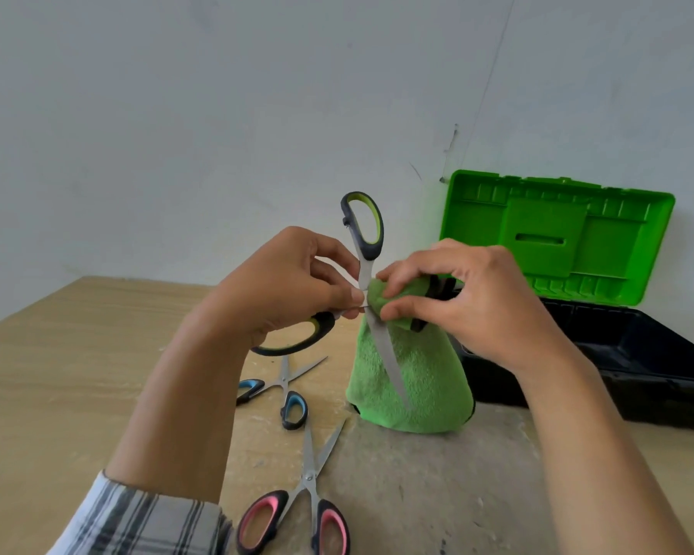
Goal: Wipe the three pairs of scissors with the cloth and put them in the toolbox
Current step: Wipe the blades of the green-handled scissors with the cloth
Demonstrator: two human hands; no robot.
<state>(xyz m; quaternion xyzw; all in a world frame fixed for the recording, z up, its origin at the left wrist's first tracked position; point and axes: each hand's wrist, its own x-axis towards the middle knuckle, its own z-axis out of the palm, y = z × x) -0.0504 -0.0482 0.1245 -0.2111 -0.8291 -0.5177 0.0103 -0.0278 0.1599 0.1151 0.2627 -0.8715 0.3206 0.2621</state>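
Head: fuzzy cloth [417, 386], smooth steel scissors [384, 346]

The toolbox [658, 398] is recorded with a bright green lid and a black base. Just left of the toolbox, a green cloth [417, 378] with black edging is noted, along with the lime-handled scissors [363, 226], black and yellow-green with silver blades. Further left of the toolbox, blue-handled scissors [283, 380] and pink-handled scissors [309, 478], both trimmed in black, are seen on a light wood-grain table [57, 374]. A grey-and-white checked sleeve [137, 518] is observed farthest left.

Single head camera, facing forward-down, close above table [57, 354].
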